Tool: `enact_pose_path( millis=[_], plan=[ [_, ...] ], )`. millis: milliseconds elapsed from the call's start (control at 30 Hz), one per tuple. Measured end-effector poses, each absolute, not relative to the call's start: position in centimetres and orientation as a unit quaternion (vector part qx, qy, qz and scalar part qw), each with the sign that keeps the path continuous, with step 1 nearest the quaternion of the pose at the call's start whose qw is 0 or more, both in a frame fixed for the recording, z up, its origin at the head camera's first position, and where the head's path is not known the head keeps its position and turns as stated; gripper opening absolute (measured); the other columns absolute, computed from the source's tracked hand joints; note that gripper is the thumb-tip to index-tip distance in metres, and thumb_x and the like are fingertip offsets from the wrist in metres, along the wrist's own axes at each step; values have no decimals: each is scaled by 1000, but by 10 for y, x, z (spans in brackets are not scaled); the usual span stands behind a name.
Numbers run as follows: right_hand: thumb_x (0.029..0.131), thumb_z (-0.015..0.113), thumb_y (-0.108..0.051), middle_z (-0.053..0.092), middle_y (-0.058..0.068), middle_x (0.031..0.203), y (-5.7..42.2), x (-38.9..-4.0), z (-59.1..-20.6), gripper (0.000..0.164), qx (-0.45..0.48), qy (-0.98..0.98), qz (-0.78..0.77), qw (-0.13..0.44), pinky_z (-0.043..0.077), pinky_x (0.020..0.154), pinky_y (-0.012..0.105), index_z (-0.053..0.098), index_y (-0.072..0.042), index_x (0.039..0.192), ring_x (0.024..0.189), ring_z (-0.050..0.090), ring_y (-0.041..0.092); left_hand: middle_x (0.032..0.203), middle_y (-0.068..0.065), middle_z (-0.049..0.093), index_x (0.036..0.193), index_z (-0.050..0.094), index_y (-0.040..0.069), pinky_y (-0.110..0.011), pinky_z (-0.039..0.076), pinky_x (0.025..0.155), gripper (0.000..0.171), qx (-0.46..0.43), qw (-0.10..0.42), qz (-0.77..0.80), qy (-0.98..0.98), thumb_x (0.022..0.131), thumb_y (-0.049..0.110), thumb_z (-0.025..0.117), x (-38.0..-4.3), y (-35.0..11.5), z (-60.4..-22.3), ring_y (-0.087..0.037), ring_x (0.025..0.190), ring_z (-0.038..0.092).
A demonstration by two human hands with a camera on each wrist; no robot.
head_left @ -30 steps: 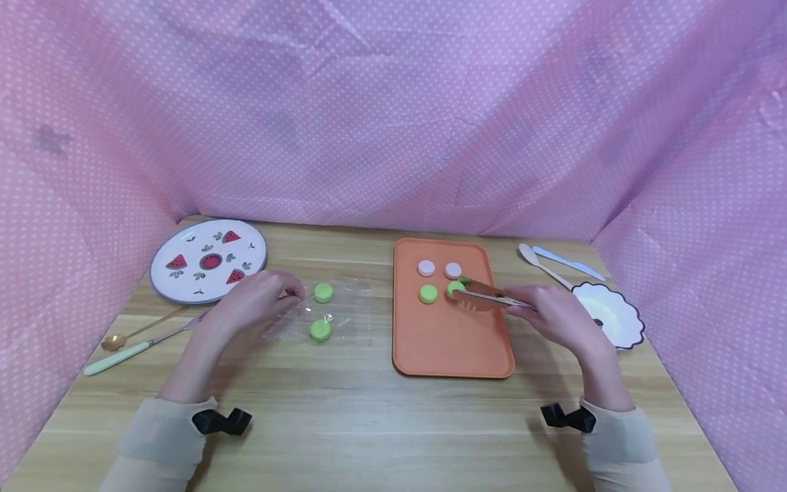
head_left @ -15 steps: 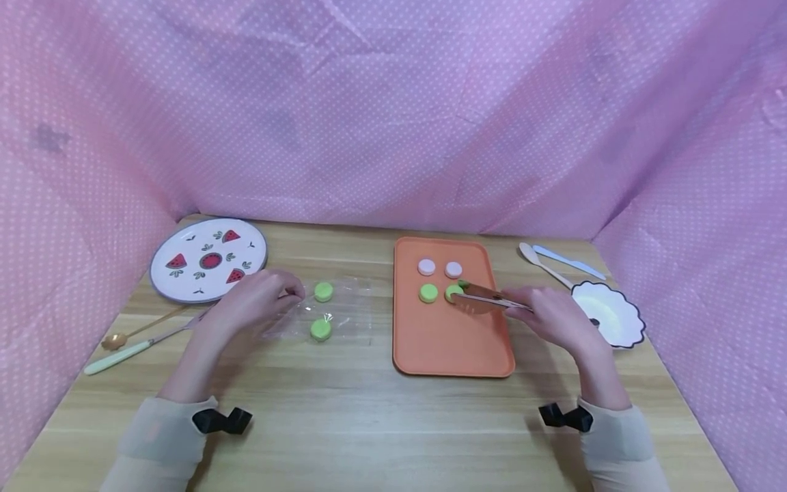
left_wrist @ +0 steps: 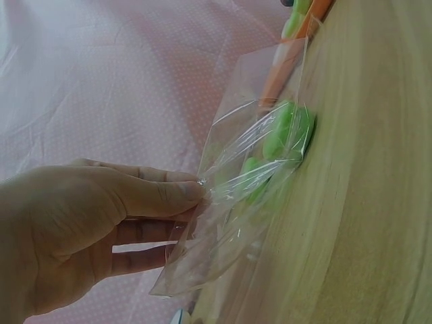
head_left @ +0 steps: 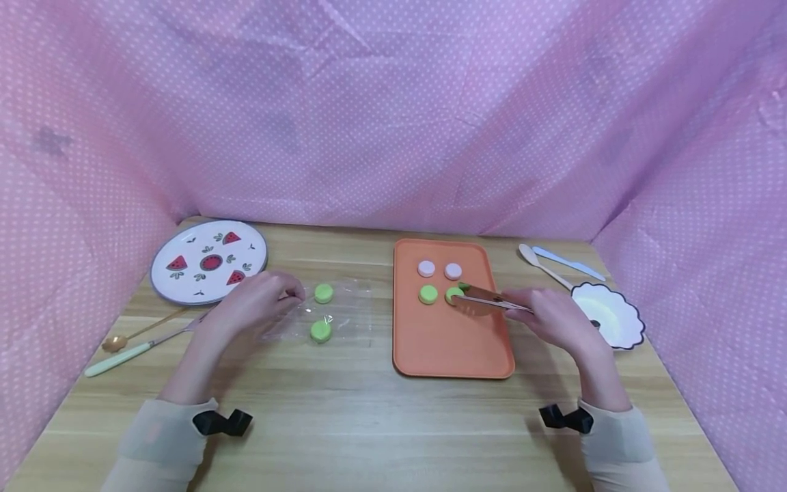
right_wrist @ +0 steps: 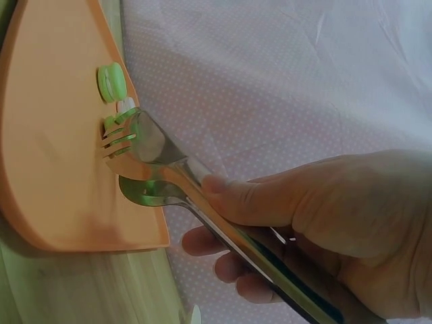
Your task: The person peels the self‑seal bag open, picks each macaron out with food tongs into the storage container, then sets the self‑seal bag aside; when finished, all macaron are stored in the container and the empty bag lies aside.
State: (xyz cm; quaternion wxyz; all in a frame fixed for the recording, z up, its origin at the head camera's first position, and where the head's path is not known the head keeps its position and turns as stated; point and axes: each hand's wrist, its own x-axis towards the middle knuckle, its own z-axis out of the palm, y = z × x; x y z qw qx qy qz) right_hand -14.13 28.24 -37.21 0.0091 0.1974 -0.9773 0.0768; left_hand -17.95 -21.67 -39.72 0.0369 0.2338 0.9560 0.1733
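**Pinching clear bag (head_left: pixel 355 314), gripping metal tongs (head_left: pixel 494 301)**

Head view. Left hand (head_left: pixel 261 297) at the bag's left side, thumb and fingers drawn together on it; bag lies left of centre on the bench (head_left: pixel 344 424). Two bagged macarons (head_left: pixel 323 294), both green, show through the film, one nearer the bench's far edge. Right hand (head_left: pixel 550 311) holds the tongs, which reach over the right edge of the orange tray (head_left: pixel 451 352). Right-hand green macaron (head_left: pixel 453 294) sits on the tray between the tong heads; cannot tell whether they squeeze it. Left-hand green macaron (head_left: pixel 427 294) just beside; two lilac macarons (head_left: pixel 426 268) nearer the tray's far edge. Far left bench corner: watermelon plate (head_left: pixel 212 283). Toward the left edge: gold spoon (head_left: pixel 115 343), green-handled utensil (head_left: pixel 119 359). Near the far right corner: wooden spoon (head_left: pixel 544 266), blue knife (head_left: pixel 568 262). Scalloped dish (head_left: pixel 615 307) by the right edge.

Left wrist view. Thumb and fingertips pinch the bag's margin, raised off the bench; green macarons sit low in view through the film.

Right wrist view. Thumb presses one tong arm, fingers curl round the other. One head is tined, one rounded; a green macaron is partly hidden behind the tines.
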Motion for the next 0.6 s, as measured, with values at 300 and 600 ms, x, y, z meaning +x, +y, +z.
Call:
enact_pose_path(
  millis=[300, 600],
  plan=[
    [86, 68, -29, 68, -9, 84, 282, -143, -371, 19, 196, -978, 74, 4, 42, 59, 30, 67, -27, 105, 67, 53, 10, 86, 12, 68, 88, 72, 24, -34, 51, 78, 7, 227, 38, 177, 957, 85, 19, 68, -179, -216, -395, -8, 83, 60],
    [86, 68, -28, 67, -9, 83, 281, -141, -373, 20, 199, -977, 81, 4, 42, 59, 30, 67, -25, 105, 67, 54, 10, 86, 11, 69, 88, 72, 22, -35, 52, 78, 7, 236, 36, 180, 954, 85, 18, 68, -179, -218, -397, -8, 84, 61]
  ],
)
